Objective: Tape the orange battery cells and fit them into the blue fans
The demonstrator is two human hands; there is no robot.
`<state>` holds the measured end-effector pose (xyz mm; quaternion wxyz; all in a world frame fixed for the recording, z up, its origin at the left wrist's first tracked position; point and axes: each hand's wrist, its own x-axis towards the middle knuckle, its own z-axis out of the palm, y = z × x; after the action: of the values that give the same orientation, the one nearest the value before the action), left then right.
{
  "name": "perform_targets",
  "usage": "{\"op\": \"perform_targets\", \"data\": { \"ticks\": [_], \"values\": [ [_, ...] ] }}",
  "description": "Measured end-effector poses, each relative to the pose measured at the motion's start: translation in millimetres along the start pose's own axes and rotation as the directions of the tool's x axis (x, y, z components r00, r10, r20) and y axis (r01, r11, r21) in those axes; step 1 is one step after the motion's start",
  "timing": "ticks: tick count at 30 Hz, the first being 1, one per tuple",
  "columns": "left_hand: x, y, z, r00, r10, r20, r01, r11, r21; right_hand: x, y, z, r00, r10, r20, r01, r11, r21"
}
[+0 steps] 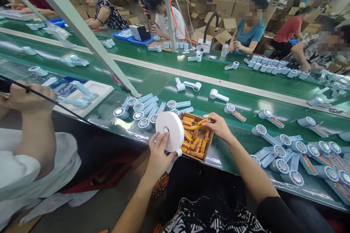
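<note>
My left hand (160, 151) grips a large roll of white tape (172, 129), with fingers at its core and a loose tape end by the thumb. My right hand (219, 126) is closed on an orange cylindrical battery (203, 121) over the back right corner of a shallow cardboard box (209, 146). Many more orange batteries (195, 142) lie jumbled in that box, just right of the roll. Left of it, pale blue handheld fan bodies (144, 123) lie in a cluster, their round heads toward me.
More fan bodies (279, 150), several with orange batteries in their handles, crowd the right side. A green conveyor (153, 78) runs across behind. A slanted metal post (90, 36) rises at left. A co-worker's arm (34, 116) is near a white tray (105, 91). Other people sit opposite.
</note>
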<state>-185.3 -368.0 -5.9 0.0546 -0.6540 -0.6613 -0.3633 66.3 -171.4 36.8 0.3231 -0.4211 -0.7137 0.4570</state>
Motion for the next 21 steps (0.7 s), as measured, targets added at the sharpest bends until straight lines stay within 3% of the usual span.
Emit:
{"op": "perform_targets", "data": {
  "ticks": [4, 7, 14, 18, 21],
  "values": [
    [1.8, 9.3, 4.7, 0.999, 0.049, 0.007, -0.049, 0.999, 0.021, -20.4, -13.7, -1.7, 0.986, 0.146, -0.085, -0.084, 0.859, 0.504],
    [5.4, 19.6, 5.6, 0.995, 0.095, 0.012, -0.095, 0.993, 0.065, -41.7, -27.5, 5.7, 0.98, 0.161, -0.117, -0.051, 0.775, 0.63],
    [8.3, 42.7, 8.7, 0.985, 0.171, 0.034, -0.174, 0.975, 0.14, -67.9, -35.8, 27.8, 0.913, 0.124, -0.388, 0.052, 0.908, 0.415],
    [12.1, 49.2, 9.9, 0.971, 0.235, 0.03, -0.237, 0.953, 0.188, -74.1, -30.7, 38.0, 0.929, 0.086, -0.36, 0.032, 0.951, 0.308],
    [18.6, 47.1, 9.9, 0.968, 0.249, 0.034, -0.25, 0.943, 0.221, -76.5, -28.1, 31.9, 0.956, 0.059, -0.288, 0.012, 0.971, 0.241]
  ]
}}
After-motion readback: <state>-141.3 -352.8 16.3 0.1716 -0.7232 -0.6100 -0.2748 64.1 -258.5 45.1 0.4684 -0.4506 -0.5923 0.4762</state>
